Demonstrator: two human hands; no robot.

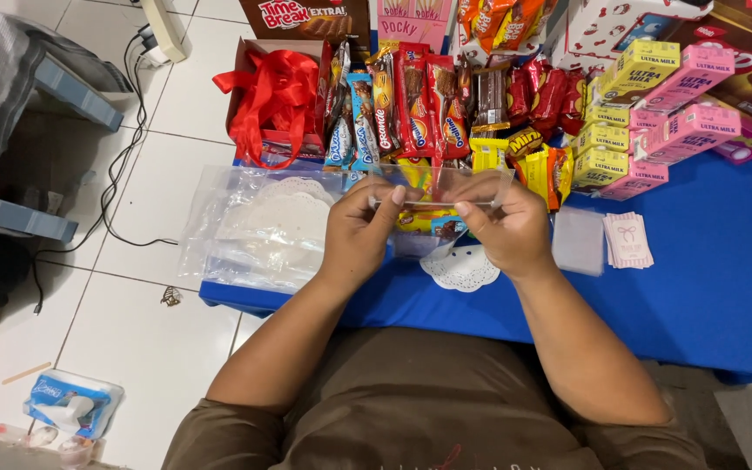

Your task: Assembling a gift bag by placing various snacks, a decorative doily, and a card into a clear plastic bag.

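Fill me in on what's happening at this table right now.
A person seated at a blue table holds a clear plastic bag up with both hands: the left hand and right hand each pinch its edge. A white paper doily lies on the table just under the hands. To the left sits a stack of clear packets of doilies. Behind are rows of snack packets, small milk cartons and a red ribbon.
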